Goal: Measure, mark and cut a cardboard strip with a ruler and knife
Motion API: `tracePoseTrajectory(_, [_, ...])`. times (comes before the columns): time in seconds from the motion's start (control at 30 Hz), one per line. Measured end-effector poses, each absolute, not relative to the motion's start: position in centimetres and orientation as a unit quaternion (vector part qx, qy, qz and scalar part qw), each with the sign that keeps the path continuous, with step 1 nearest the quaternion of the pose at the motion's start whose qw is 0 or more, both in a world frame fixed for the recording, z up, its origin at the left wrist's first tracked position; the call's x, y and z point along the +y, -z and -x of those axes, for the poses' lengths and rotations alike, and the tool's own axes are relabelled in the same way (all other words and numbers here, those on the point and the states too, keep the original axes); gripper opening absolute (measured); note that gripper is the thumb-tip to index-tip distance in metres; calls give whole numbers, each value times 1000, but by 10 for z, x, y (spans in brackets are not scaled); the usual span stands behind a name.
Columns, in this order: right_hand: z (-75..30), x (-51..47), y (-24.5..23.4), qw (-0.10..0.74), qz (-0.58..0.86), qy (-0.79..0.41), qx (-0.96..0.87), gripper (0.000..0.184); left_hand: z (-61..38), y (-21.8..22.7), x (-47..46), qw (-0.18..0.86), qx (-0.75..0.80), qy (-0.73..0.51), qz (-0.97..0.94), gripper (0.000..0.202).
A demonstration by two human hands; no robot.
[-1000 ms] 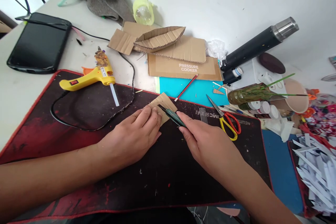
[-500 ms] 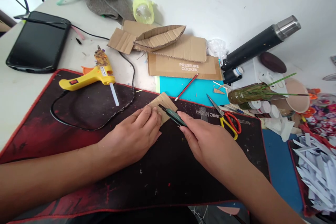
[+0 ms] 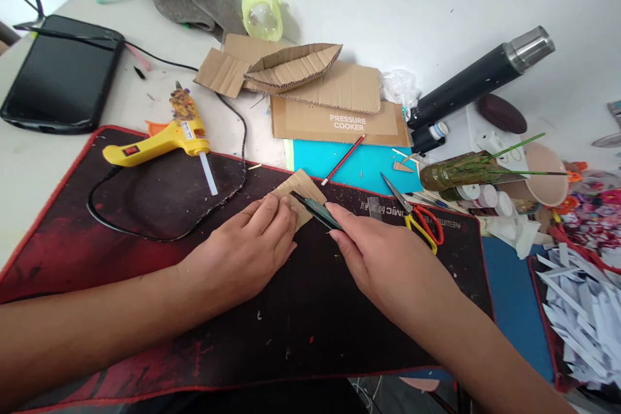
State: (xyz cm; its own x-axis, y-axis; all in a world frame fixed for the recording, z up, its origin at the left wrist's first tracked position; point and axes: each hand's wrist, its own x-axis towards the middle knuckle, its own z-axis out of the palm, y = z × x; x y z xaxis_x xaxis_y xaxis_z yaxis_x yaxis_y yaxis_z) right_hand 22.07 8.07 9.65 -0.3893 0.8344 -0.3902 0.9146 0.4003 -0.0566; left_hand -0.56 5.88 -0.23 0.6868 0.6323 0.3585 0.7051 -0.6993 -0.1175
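Observation:
A small piece of cardboard lies on the dark desk mat. My left hand holds it down, fingers close together and bent over its near left part, which they hide. In my right hand is a dark green utility knife, gripped between thumb and fingers. Its tip rests on the cardboard just beside my left fingertips; whether the blade has cut in, I cannot tell.
Left of my hands are a yellow glue gun with a looping cord and a black tablet. Behind lie cardboard pieces and a red pencil. Scissors, a dark flask and paper strips are rightward.
The view has shifted slightly, so the surroundings appear a little further left. Both hands, the knife and the cardboard keep nearly the same arrangement.

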Motion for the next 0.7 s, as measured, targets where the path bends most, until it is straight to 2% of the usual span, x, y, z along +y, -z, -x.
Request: tracePoseTrajectory(0.7, [-192,99,-120,303,-523,135,785,52,7,3,58,126,-357,148,914,42])
